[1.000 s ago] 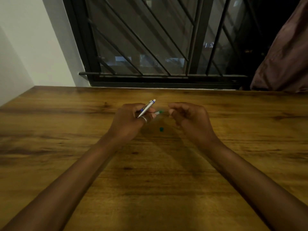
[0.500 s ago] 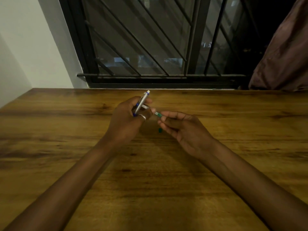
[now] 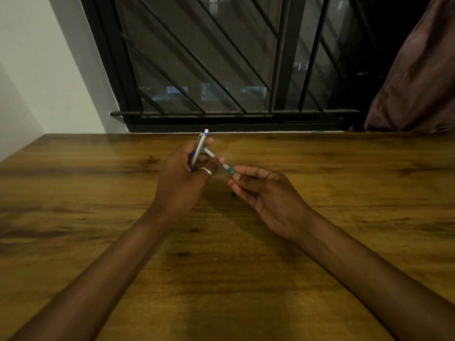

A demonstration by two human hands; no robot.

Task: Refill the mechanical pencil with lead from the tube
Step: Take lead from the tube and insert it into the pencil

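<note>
**Over the middle of the table: both hands meet on the pencil and the lead tube**

Over the middle of the table, the person's left hand (image 3: 181, 178) is curled round a silver mechanical pencil (image 3: 199, 146) with blue trim. The pencil stands nearly upright, leaning a little to the right, with its white end cap uppermost and clear of the fingers. Its lower end is hidden inside the fist. A ring (image 3: 206, 171) shows on one finger of this hand.

A thin clear lead tube (image 3: 211, 153) with a green end slants down to the right from just behind the pencil's barrel. A fingertip of the left hand lies against its upper half. The right hand (image 3: 268, 195) is turned palm up, its fingers only lightly bent. Thumb and forefinger pinch the green lower end of the tube. The tube thus spans the gap between the two hands, held above the table and not resting on it. Whether the tube's upper end touches the pencil cannot be told.

A small green piece (image 3: 233, 194) lies on the table just below the right fingertips and is partly hidden by them. What it is cannot be made out.

Both bare forearms reach in from the near edge across the wooden table (image 3: 98, 193). Behind its far edge stands a dark window (image 3: 221, 57) with a black metal grille of slanting bars. A pale wall (image 3: 37, 70) stands to the left and a brown curtain (image 3: 418, 77) hangs at the right.
</note>
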